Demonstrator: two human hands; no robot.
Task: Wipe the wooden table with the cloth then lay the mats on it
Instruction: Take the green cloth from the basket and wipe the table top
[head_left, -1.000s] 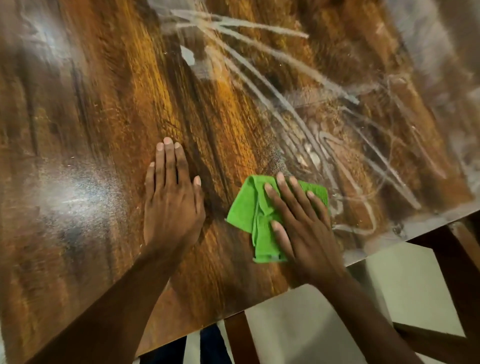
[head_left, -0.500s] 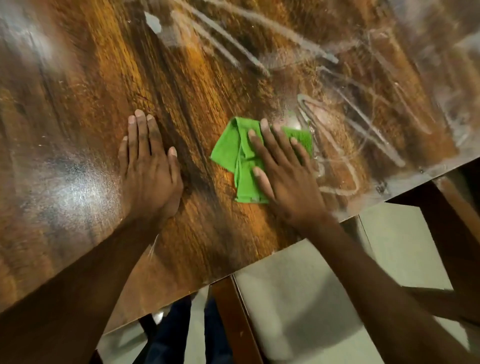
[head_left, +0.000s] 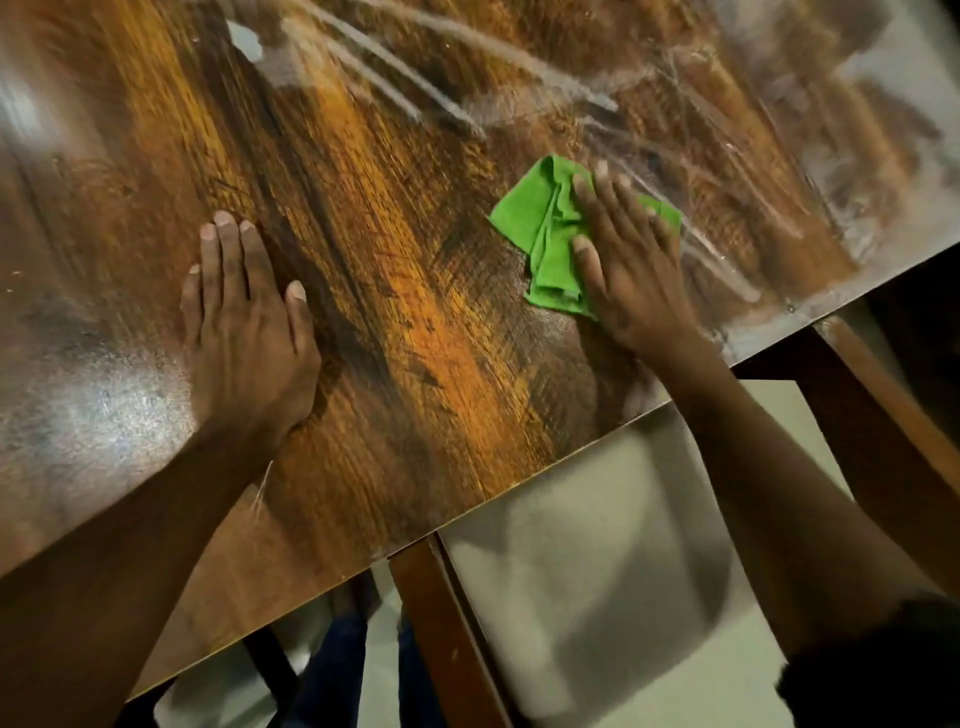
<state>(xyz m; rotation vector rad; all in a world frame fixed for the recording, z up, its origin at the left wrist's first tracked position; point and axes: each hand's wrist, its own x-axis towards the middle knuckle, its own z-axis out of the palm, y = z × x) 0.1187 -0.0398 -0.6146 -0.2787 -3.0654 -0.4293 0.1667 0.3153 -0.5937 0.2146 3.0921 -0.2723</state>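
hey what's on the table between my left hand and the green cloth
Nothing: the head view shows only bare wooden table between the left hand and the green cloth.

Just the stuff under and around the table edge

A pale grey tiled floor (head_left: 587, 582) shows below, crossed by a dark reddish-brown wooden chair rail (head_left: 441, 629), with another brown wooden frame piece (head_left: 893, 410) angling off right. Dark blue trouser legs (head_left: 332, 670) sit bottom centre, blurry.
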